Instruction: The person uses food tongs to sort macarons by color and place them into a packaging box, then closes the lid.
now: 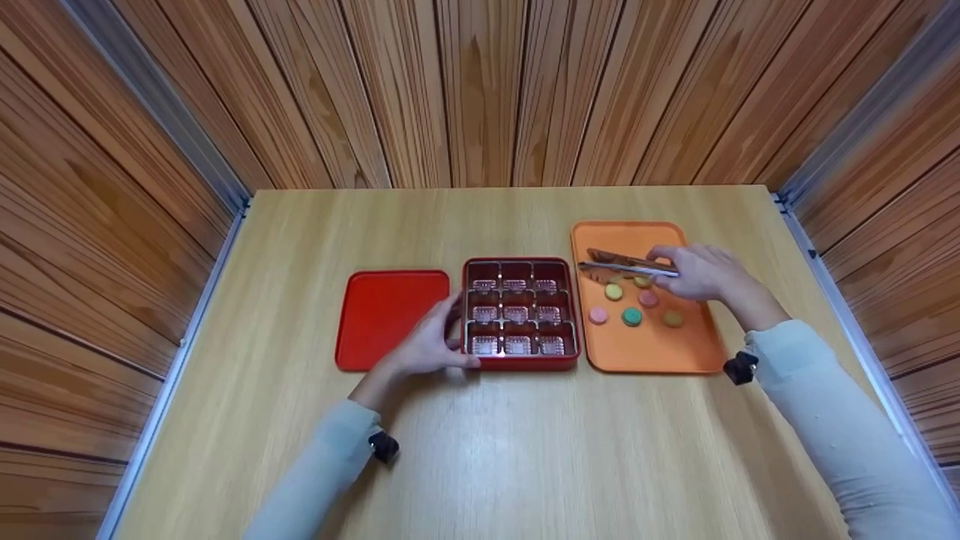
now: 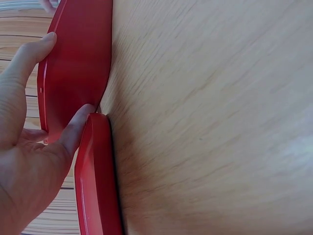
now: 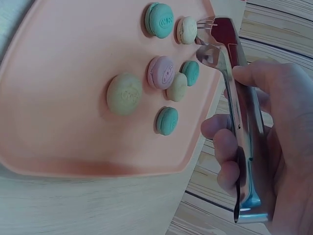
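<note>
My left hand (image 1: 429,341) holds the near left corner of a red box (image 1: 521,363), thumb along its front wall and fingers on its left side. A brown plastic insert (image 1: 516,313) divides the box into several compartments, with bare floors showing. In my right hand (image 1: 701,271) is a pair of metal tongs (image 3: 239,122), gripped between thumb and fingers over the orange tray (image 1: 645,352). The tong tips are beside a cream macaron (image 3: 187,30); whether they pinch it I cannot tell. Around it lie a pink macaron (image 3: 161,72), a green macaron (image 3: 159,20) and others.
Left of the box lies a red lid (image 1: 390,315), flat on the wooden table (image 1: 510,450) and close to my left fingers. The tray stands just right of the box. Wood-plank walls (image 1: 480,97) rise behind and at both sides of the table.
</note>
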The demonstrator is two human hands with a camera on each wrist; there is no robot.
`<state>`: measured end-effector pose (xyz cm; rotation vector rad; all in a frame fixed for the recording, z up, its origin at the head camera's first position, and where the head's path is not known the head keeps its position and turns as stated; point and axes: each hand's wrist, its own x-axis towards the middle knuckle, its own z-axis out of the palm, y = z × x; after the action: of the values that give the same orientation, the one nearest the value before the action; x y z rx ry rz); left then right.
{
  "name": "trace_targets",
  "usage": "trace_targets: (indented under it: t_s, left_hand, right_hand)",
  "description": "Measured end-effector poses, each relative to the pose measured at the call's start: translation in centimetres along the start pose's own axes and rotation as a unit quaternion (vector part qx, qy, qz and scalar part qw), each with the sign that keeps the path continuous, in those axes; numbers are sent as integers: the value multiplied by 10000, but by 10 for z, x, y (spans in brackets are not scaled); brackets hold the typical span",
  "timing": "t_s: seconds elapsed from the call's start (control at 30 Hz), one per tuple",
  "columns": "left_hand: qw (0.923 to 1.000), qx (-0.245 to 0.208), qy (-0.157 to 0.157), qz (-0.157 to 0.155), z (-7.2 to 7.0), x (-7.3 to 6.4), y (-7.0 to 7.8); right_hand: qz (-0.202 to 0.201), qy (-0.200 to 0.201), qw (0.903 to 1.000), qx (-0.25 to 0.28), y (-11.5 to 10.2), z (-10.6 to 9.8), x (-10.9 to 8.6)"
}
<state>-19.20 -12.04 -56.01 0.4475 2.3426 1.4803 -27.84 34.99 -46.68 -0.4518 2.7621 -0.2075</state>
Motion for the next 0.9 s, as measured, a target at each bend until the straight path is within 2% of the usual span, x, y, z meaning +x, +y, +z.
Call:
trace_targets:
  t_s: [0.3,0.53,0.9]
  left_hand:
    - [9998,170,-5,-48,0,-1,0]
    - [9999,119,10,-52,1,0,0]
    - [9997,212,52,-106,1,0,-1]
  right_hand:
    - [-19,2,9999,101,3,2,-1]
    - [-59,17,9999,130,6,4,-2]
    - [120,21,9986,509,11,-10,-7]
